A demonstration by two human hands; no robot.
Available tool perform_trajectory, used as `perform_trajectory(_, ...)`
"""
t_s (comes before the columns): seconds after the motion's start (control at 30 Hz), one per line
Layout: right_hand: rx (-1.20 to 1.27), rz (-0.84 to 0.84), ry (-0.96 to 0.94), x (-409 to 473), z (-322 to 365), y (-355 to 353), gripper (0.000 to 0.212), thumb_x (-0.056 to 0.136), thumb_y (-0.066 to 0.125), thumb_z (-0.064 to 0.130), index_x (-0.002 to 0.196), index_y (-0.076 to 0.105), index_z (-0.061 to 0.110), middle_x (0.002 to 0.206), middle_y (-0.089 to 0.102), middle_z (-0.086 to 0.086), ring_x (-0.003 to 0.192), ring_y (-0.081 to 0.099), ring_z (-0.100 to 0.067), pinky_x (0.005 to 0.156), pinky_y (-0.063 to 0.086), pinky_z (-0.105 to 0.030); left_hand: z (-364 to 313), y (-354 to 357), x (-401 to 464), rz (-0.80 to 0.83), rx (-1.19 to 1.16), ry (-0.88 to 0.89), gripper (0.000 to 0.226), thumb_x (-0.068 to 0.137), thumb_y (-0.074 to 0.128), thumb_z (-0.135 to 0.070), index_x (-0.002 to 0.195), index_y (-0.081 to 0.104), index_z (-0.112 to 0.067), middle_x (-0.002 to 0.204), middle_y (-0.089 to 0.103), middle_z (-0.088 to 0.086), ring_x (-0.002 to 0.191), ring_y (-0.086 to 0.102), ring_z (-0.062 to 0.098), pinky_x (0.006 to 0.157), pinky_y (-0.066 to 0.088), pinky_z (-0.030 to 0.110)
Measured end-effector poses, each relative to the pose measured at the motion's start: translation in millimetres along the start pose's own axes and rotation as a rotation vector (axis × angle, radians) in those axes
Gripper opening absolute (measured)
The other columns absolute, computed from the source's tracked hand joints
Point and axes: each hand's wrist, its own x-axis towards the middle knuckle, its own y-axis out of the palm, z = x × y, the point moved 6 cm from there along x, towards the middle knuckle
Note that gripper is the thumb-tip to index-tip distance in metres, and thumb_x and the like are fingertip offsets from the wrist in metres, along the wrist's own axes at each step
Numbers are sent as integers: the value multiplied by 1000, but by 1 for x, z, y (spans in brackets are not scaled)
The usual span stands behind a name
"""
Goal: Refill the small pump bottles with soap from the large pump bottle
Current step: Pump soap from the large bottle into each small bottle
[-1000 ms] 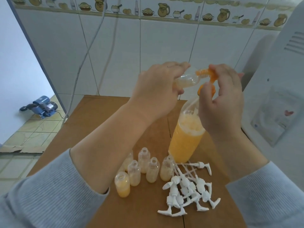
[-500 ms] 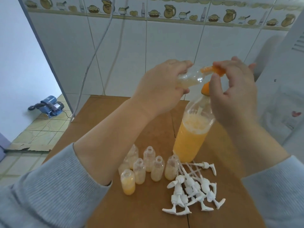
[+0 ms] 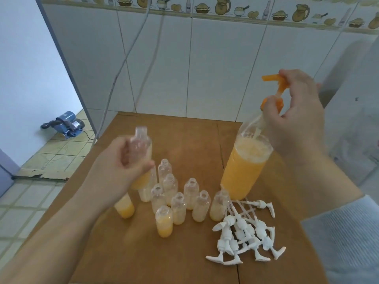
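Ten small bottles [image 3: 178,204] stand uncapped on the table [image 3: 184,140] beside a heap of white pumps [image 3: 244,232] too tangled to count, an eleventh small bottle [image 3: 141,148] is gripped upright in the left hand [image 3: 121,167], and the right hand [image 3: 295,119] pinches the orange pump [image 3: 275,83] atop the one large bottle [image 3: 244,167].

Orange soap fills the clear large pump bottle [image 3: 244,171], its pump head [image 3: 274,83] orange too. Beside it lie white pump tops [image 3: 242,236] on the brown wooden table [image 3: 184,136]. Behind, white wall tiles [image 3: 215,64] carry a yellow jug-patterned border [image 3: 223,7].
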Motion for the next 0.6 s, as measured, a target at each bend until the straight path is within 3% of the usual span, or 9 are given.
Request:
perform_trajectory(0.1,10,-9,-2,0,1,0,42,90,46,17,131,47,12,131,50,-3,126,40,-15,110,28,-51,35,10,-27,71,99,-100,26,74,77,-30,86,56,-39,85,63,-28,76,59,-9,64,42,18)
perform_trajectory(0.2,16,-20,0,-1,0,0,41,90,46,16,131,47,12,130,49,-3,125,41,-15,110,28,-51,66,15,-45,53,208,-174,33,70,81,-26,77,51,-37,74,64,-16,71,58,-3,60,41,22)
perform_trajectory(0.37,24,-45,-2,-2,-1,1,42,89,48,13,130,48,11,130,50,-5,124,41,-14,110,29,-51,91,28,-52,71,351,-198,38,68,81,-31,81,46,-36,86,58,-17,82,60,8,70,47,31)
perform_trajectory(0.6,32,-40,-5,-4,-3,0,42,90,48,14,132,47,11,131,49,-5,126,42,-17,110,29,-51,98,44,-50,91,434,-213,37,71,77,-29,94,49,-36,92,57,-11,73,58,16,69,45,33)
